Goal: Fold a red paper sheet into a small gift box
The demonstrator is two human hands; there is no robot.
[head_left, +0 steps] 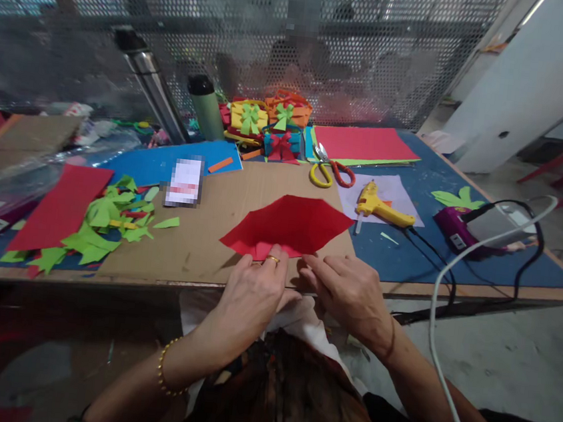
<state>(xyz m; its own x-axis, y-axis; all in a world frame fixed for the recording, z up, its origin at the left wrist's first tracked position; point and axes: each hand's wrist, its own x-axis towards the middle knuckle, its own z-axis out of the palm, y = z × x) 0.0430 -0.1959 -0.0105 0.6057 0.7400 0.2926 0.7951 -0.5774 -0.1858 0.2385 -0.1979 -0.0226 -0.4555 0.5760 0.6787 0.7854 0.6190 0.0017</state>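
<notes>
A sheet of red paper (290, 222) with creases and an angular outline stands partly raised over the brown cardboard (166, 252), its near edge folded. My left hand (258, 282), with a ring on one finger, grips that near edge, fingers on top and thumb below. At the right part of the same edge, my right hand (346, 288) is closed, its fingertips pinching the paper; the exact contact is partly hidden. Beyond the paper lie scissors (330, 169) with one yellow and one red handle. A yellow glue gun (382, 208) rests to the right on a pale sheet.
Green paper scraps (104, 219) and a red sheet (63, 208) lie left. Behind stand a steel flask (153, 90), a green bottle (206, 109), small paper baskets (270, 122) and stacked coloured paper (364, 142). A white cable (441, 295) hangs across the right side near a purple power strip (453, 229).
</notes>
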